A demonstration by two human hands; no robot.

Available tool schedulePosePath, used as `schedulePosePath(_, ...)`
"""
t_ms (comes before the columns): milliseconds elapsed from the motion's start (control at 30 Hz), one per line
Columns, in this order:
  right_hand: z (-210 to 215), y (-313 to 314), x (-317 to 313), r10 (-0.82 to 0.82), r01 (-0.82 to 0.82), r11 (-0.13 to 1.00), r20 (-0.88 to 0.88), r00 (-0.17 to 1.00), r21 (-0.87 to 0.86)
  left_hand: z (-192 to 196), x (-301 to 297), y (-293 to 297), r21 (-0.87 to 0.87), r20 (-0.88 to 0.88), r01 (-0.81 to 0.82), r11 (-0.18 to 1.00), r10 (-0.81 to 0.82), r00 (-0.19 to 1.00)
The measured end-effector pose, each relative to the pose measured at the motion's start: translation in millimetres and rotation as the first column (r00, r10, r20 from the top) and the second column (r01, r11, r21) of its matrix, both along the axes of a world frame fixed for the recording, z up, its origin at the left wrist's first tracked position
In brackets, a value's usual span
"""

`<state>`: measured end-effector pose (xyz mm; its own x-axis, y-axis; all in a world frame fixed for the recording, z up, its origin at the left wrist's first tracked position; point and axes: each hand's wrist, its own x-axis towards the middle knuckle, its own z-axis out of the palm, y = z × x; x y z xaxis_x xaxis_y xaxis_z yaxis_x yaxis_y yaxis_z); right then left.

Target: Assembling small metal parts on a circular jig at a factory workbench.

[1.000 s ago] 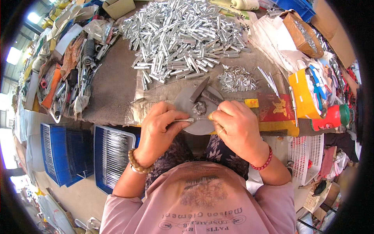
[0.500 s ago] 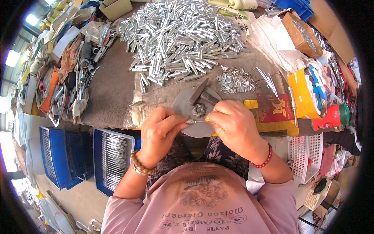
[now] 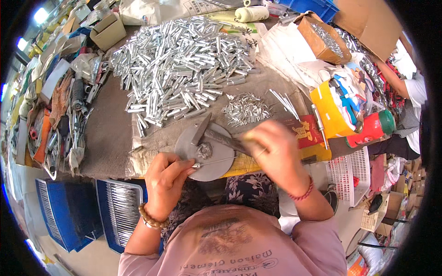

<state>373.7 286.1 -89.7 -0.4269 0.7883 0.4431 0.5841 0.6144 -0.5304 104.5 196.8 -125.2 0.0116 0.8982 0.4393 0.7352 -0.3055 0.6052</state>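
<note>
1. Right hand (image 3: 276, 149) has swung out to centre-right of frame, motion-blurred; its grip I cannot tell.
2. Left hand (image 3: 166, 177) stays put, fingers pinched narrow on a thin metal rod (image 3: 212, 162).
3. Rod lies across the round metal disc (image 3: 205, 151), mid-frame.
4. Judged: hands have parted, with the rod left seated on the disc.
5. Pile of silver tubes (image 3: 179, 64) fills the upper centre.

The right hand (image 3: 271, 149) is motion-blurred (fingertips indistinct), perhaps hiding part of the metal lever (image 3: 225, 140).
</note>
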Motion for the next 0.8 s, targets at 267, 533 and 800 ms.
schedulePosePath(267, -10, 32, 40, -0.151, 0.144, 0.988, 0.156, 0.976, 0.057, 4, 1, 1, -0.062, 0.016, 0.019, 0.998, -0.018, 1.0)
schedulePosePath(533, -22, 51, 35, -0.082, 0.026, 0.977, 0.26, 0.962, 0.212, 7, 2, 1, -0.017, 0.014, 0.006, 1.0, -0.006, 1.0)
schedulePosePath(800, 12, 19, 6, 0.048, -0.043, 0.991, 0.038, 0.998, -0.123, 7, -3, 2, -0.044, 0.016, 0.039, 0.998, -0.039, 0.999)
